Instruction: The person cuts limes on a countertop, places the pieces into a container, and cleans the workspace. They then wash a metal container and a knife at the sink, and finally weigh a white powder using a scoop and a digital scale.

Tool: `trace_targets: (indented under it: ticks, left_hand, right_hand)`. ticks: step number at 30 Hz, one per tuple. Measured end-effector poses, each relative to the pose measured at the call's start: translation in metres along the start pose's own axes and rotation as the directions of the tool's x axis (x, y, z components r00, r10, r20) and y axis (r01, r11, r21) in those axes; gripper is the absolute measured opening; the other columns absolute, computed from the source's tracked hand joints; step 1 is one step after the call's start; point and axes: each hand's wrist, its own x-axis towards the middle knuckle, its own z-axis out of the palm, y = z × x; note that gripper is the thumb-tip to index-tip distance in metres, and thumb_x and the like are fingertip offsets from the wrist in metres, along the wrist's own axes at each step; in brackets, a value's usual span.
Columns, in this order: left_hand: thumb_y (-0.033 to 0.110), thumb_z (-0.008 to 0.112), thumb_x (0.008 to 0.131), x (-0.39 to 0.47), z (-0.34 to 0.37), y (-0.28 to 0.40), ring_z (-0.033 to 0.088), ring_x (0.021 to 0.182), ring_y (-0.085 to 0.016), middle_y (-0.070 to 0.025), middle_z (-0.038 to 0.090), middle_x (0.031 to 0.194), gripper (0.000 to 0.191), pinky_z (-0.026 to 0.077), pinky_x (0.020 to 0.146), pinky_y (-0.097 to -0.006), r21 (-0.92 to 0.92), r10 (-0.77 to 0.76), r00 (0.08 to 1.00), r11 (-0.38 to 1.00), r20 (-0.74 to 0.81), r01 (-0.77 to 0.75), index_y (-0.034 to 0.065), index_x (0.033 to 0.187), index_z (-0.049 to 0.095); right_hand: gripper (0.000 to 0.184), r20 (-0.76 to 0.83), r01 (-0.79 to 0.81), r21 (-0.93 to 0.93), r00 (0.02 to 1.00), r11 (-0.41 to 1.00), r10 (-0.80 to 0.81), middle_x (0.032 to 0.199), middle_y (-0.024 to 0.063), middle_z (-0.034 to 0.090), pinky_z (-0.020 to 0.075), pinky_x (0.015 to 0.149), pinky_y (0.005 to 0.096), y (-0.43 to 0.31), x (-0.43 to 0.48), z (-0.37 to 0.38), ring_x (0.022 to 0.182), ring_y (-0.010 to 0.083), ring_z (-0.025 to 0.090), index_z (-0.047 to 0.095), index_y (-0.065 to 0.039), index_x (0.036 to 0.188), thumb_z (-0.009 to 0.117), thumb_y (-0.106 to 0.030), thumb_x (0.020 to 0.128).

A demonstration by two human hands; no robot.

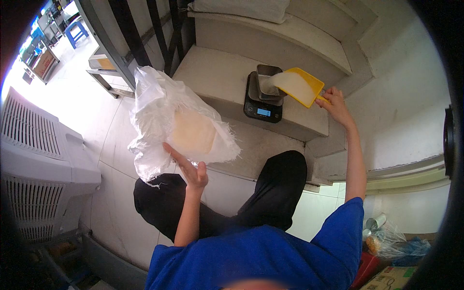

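My right hand (335, 105) grips the handle of a yellow plastic scoop (316, 80), which is heaped with white granules (295, 86). The scoop's front edge tilts over the rim of a small metal container (270, 95), and some granules lie inside it. That container stands on a black digital kitchen scale (250, 108) with a lit display, set on a stair step. At my left, an open white woven plastic sack (152, 108) holds more pale granules (193, 132). My left hand (192, 172) is at the sack's near edge, fingers spread; whether it presses the sack is unclear.
Stone steps (224, 69) rise in front, with a pale sack (243, 8) on an upper one. A dark metal railing (125, 32) runs at the left, near a white slatted appliance (50, 141). A curved wall stands at the right, with plastic bags (395, 241) at lower right.
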Motion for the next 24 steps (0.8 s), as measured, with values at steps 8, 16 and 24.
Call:
trace_targets:
  ticks: [8, 16, 24]
  left_hand:
    - [0.057, 0.038, 0.09, 0.001, 0.001, 0.001, -0.004, 0.145, -0.04, -0.0284, -0.006, 0.155, 0.099, -0.002, 0.116, -0.0478, 0.007, -0.009, 1.0, 1.0, 0.0, 0.009, -0.0086, 0.146, -0.008]
    - [0.058, 0.039, 0.09, 0.0, 0.0, 0.001, -0.003, 0.145, -0.04, -0.0286, -0.005, 0.155, 0.099, -0.002, 0.116, -0.0467, 0.017, -0.01, 1.0, 1.0, -0.012, 0.011, -0.0091, 0.147, -0.006]
    - [0.056, 0.039, 0.09, 0.0, -0.001, 0.001, -0.004, 0.145, -0.04, -0.0282, -0.005, 0.155, 0.097, -0.002, 0.116, -0.0463, 0.001, -0.009, 1.0, 1.0, 0.004, 0.009, -0.0091, 0.146, -0.007]
  right_hand:
    - [0.04, 0.028, 0.001, -0.062, 1.0, 0.998, 0.001, 0.097, 0.011, 0.046, 0.0376, 0.083, 0.0386, -0.004, 0.003, -0.01, 0.092, 0.026, 0.039, 0.07, -0.003, 0.092, 0.062, -0.042, 0.089]
    - [0.041, 0.023, 0.033, -0.102, 0.999, 0.994, -0.03, 0.096, 0.0136, 0.046, 0.0371, 0.083, 0.0402, -0.003, 0.007, -0.014, 0.092, 0.0275, 0.038, 0.069, -0.002, 0.094, 0.062, -0.042, 0.088]
    - [0.038, 0.043, -0.033, -0.122, 0.998, 0.992, 0.039, 0.097, 0.0099, 0.046, 0.0352, 0.086, 0.0373, -0.011, 0.007, -0.017, 0.096, 0.0246, 0.038, 0.068, -0.002, 0.083, 0.063, -0.04, 0.089]
